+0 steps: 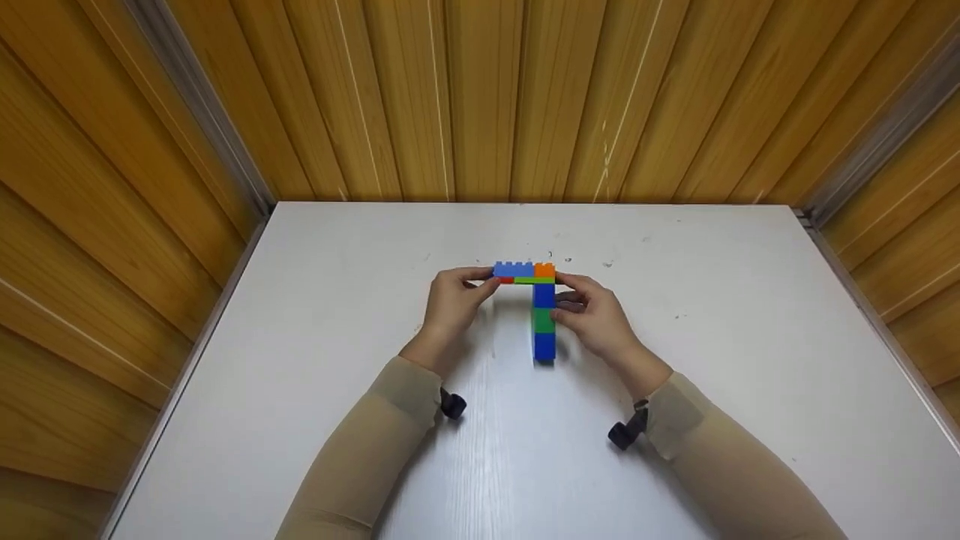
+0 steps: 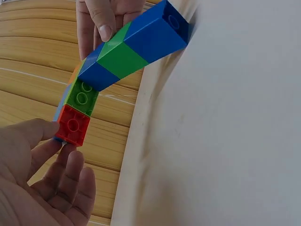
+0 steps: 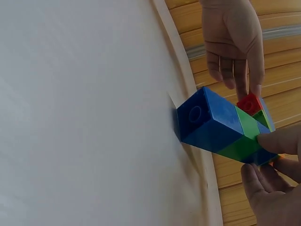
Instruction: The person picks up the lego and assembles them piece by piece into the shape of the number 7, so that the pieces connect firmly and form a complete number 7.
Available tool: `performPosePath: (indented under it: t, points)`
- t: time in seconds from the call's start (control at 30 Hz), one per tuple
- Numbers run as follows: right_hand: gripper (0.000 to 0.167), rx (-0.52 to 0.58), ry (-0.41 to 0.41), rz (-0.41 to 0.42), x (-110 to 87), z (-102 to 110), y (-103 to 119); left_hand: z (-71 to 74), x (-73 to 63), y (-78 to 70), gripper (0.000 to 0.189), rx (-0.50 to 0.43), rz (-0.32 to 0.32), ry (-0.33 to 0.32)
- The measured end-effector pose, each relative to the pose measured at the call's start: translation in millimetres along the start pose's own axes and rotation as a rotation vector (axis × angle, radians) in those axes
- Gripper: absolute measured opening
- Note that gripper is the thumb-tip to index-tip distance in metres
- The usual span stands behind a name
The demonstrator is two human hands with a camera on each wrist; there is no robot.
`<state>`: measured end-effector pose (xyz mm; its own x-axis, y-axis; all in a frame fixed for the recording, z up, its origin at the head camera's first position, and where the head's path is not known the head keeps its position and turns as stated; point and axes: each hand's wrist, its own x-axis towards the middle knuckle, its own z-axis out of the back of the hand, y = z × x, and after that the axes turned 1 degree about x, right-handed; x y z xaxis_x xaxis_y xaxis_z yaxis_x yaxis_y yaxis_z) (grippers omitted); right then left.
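Several toy building bricks are joined into an L-shaped piece. In the head view, one leg stacks a blue brick (image 1: 544, 295), a green brick (image 1: 543, 320) and another blue brick (image 1: 545, 346). A light-blue brick (image 1: 513, 269) and an orange brick (image 1: 544, 270) lie over a thin lime-green piece (image 1: 525, 280) and a red piece (image 1: 507, 280). My left hand (image 1: 455, 300) pinches the light-blue and red end between thumb and fingers. My right hand (image 1: 600, 315) grips the other leg, thumb against the green brick. Hollow undersides show on the red piece (image 2: 73, 125) in the left wrist view.
A white table (image 1: 337, 247) lies beneath both hands, with a few small dark marks towards the back. Wood-patterned panels (image 1: 480, 97) rise behind it and at both sides, with metal strips at the corners. Each wrist carries a small black camera (image 1: 453, 405).
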<state>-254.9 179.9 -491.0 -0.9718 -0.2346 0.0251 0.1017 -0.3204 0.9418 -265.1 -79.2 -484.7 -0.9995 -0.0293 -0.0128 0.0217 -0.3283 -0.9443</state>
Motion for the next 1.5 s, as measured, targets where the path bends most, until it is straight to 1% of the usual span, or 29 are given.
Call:
performPosePath:
  t: [0.17,0.27,0.43,0.57,0.8,0.9,1.03,1.13,1.2,1.3,1.4,1.5]
  points:
    - [0.069,-0.037,0.034,-0.053,5.0,3,-6,-6.2,3.9,1.9,0.031,0.019,0.107,0.02]
    - [0.069,-0.086,0.054,-0.075,6.3,4,-10,-9.6,6.5,3.3,0.03,0.029,0.141,0.037]
    - [0.068,-0.15,0.085,-0.113,9.3,5,-8,-13.0,12.4,6.6,0.029,0.03,0.169,0.067]
    - [0.068,-0.169,0.098,-0.158,10.7,5,-8,-14.9,16.3,9.8,0.028,0.034,0.195,0.084]
    - [0.065,-0.178,0.103,-0.189,8.5,7,-10,-18.4,19.5,13.0,0.03,0.085,0.181,0.107]
    - [0.064,-0.176,0.102,-0.202,7.3,6,-10,-17.1,19.1,12.3,0.032,0.096,0.2,0.128]
    - [0.062,-0.206,0.108,-0.209,7.1,6,-8,-12.3,17.8,9.9,0.033,0.118,0.233,0.153]
    - [0.058,-0.249,0.098,-0.193,8.3,9,-5,-6.7,17.3,8.6,0.034,0.128,0.221,0.157]
    - [0.054,-0.276,0.09,-0.171,9.0,11,-3,-1.7,17.3,8.9,0.033,0.141,0.197,0.15]
    - [0.05,-0.347,0.086,-0.124,9.8,17,-1,7.7,18.0,11.3,0.034,0.174,0.156,0.135]
    - [0.05,-0.439,0.092,-0.088,9.7,26,-3,18.5,19.1,16.9,0.038,0.239,0.105,0.106]
    - [0.052,-0.525,0.09,-0.075,8.5,39,-6,30.3,20.9,25.0,0.048,0.331,0.045,0.05]
